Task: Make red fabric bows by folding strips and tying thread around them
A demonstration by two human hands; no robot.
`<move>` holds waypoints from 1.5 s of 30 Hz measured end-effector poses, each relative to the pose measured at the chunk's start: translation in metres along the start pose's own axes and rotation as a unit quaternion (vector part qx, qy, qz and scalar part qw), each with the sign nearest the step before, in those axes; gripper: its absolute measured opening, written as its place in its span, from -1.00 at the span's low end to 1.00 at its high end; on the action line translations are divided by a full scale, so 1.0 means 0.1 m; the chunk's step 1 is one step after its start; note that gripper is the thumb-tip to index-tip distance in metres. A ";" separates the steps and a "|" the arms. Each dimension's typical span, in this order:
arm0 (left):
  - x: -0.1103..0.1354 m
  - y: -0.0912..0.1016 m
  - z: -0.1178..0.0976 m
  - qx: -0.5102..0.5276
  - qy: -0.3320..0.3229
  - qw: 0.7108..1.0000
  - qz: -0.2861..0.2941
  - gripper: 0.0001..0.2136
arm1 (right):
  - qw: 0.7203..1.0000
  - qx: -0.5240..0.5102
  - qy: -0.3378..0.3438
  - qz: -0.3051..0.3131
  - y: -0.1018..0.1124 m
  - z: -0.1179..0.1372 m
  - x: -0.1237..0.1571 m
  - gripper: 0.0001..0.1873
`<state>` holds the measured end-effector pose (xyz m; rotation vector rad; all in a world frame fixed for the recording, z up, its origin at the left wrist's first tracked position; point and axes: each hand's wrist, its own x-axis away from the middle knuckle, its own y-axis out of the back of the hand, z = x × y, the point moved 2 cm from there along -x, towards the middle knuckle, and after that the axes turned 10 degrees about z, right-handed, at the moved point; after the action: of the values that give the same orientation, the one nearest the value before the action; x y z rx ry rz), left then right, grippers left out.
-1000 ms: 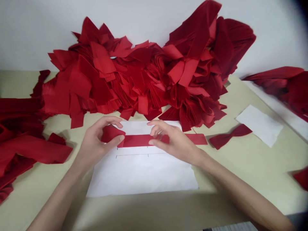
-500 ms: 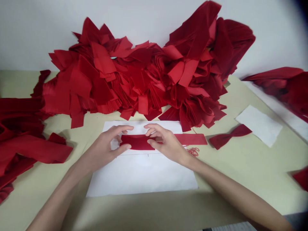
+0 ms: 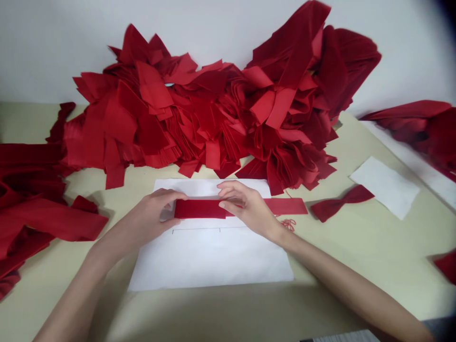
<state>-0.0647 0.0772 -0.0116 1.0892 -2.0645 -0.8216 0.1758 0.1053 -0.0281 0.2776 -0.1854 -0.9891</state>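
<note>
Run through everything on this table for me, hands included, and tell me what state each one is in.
Red strip: left part doubled over, right end flat
Left hand: thumb and fingers apart at the fold
Right hand: curled over the strip
Large white sheet: flat, marked with lines
Red thread: tangled
Bow-shaped piece: pinched narrow mid-length
Small white sheet: unfolded
Fabric heap: loosely piled

Strip (image 3: 199, 209) on paper (image 3: 213, 261), thread (image 3: 289, 225) apparently beside.

near side free, cloth heap (image 3: 199, 114) beyond
</note>
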 end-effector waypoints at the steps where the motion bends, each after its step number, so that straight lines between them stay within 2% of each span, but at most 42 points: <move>1: 0.00 0.00 0.00 0.004 -0.002 1.000 0.003 -0.66 | 1.000 0.008 -0.002 -0.002 0.00 -0.01 0.00 -0.76; 6: -0.01 -0.01 0.03 0.020 -0.017 0.999 0.021 -0.66 | 0.998 0.064 0.003 -0.016 -0.02 -0.02 0.00 -0.80; 11: -0.02 -0.01 0.08 0.057 -0.046 0.997 0.020 -0.62 | 0.996 0.076 0.029 -0.036 -0.05 -0.06 0.00 -0.85; 19: 0.03 -0.01 0.12 0.117 -0.023 0.993 0.021 -0.50 | 0.996 0.068 0.036 -0.051 -0.07 -0.10 -0.01 -0.89; 22: 0.02 -0.01 0.07 0.084 -0.014 0.996 0.029 -0.53 | 0.996 0.062 0.038 -0.056 -0.08 -0.09 0.00 -0.89; 27: -0.04 -0.03 0.03 0.069 -0.012 0.997 0.007 -0.72 | 0.996 0.054 0.048 -0.059 -0.07 -0.10 0.00 -0.90; 33: -0.04 -0.04 0.07 0.067 -0.014 0.997 0.017 -0.69 | 0.996 0.055 0.045 -0.054 -0.07 -0.13 0.01 -0.87; 39: -0.01 -0.01 0.08 0.072 -0.055 0.995 0.029 -0.59 | 0.996 0.058 0.052 -0.049 -0.08 -0.15 0.00 -0.89; 45: -0.03 0.00 0.04 0.052 -0.022 0.998 0.023 -0.74 | 0.996 0.053 0.053 -0.047 -0.10 -0.15 0.01 -0.89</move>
<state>-0.0669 0.0806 -0.0146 1.0840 -2.1818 -0.7281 0.1728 0.1020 -0.0454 0.4375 -0.1296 -1.0572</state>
